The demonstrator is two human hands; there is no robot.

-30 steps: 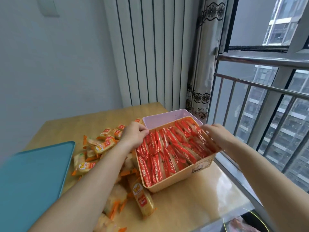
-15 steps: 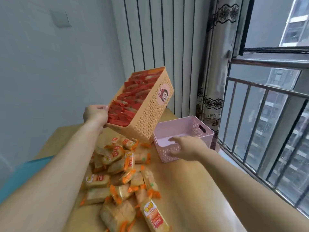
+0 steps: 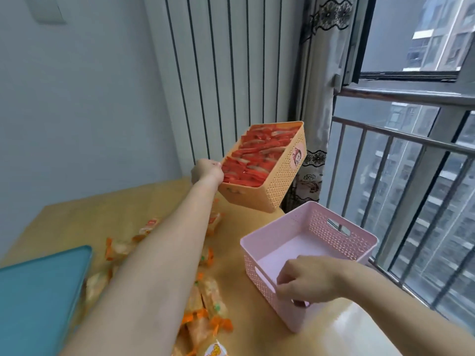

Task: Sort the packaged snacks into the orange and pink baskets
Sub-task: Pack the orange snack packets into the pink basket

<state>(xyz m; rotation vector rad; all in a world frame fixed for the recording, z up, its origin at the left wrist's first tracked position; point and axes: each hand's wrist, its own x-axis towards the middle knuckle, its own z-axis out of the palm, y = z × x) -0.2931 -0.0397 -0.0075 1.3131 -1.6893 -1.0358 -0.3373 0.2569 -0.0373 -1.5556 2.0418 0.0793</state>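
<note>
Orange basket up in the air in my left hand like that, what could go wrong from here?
1. The orange basket is tilted, full of red packets, and the left hand holds it by one rim: packets could slide out, or the grip could slip.
2. The empty pink basket, gripped by the right hand, sits close to the table edge: a tug might pull it off.
</note>
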